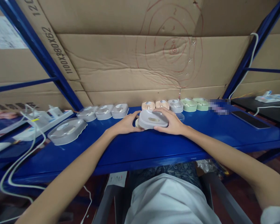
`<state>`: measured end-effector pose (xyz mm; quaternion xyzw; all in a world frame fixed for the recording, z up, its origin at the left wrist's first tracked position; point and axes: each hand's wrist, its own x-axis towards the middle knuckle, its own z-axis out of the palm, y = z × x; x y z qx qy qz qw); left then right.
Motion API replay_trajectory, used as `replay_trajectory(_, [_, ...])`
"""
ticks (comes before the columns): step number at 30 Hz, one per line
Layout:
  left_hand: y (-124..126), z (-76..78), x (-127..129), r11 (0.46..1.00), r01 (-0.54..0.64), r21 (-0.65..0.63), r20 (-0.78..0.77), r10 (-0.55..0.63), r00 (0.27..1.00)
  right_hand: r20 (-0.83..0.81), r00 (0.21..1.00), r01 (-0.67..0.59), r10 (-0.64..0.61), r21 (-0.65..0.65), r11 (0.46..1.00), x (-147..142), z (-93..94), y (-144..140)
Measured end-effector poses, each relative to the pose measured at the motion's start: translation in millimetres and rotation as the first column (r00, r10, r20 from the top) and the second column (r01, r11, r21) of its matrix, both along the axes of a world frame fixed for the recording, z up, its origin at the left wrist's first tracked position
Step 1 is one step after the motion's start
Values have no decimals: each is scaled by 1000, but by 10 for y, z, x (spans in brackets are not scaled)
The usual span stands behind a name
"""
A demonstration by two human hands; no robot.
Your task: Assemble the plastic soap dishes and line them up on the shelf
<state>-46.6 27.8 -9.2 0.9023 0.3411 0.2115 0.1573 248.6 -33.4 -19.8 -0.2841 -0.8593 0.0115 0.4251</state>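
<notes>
Left hand fingers curled on case from 9 o'clock, right hand fingers wrapped over it from 3; both holding grey case, mid-counter.

Best practice, as I judge it: even pressure both sides, keep case flat on counter.

Colored cases in row just behind at 12; grey cases at 10, power strip further left, phone at 3. Front edge near wrists; open room toward 6.
</notes>
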Motion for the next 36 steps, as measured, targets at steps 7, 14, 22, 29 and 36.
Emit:
replay_trajectory(7, [-88,55,29,996,17,-87,12,-16,1000,-42,995,85,-87,-50,995,27,-51,87])
replay_trajectory(14, [-102,22,57,993,62,-97,45,-58,997,53,996,82,-77,-103,991,6,-99,75])
replay_trajectory(22, [-91,-20,84,993,94,-75,62,-89,994,116,993,21,-11,-83,996,5,-150,106])
replay_trajectory(29, [-88,-40,87,997,64,-50,18,-63,998,136,991,28,-14,-104,994,-13,-168,116])
replay_trajectory(36, [-72,-56,93,996,77,-37,26,-76,997,133,991,14,-1,-93,996,-15,-186,136])
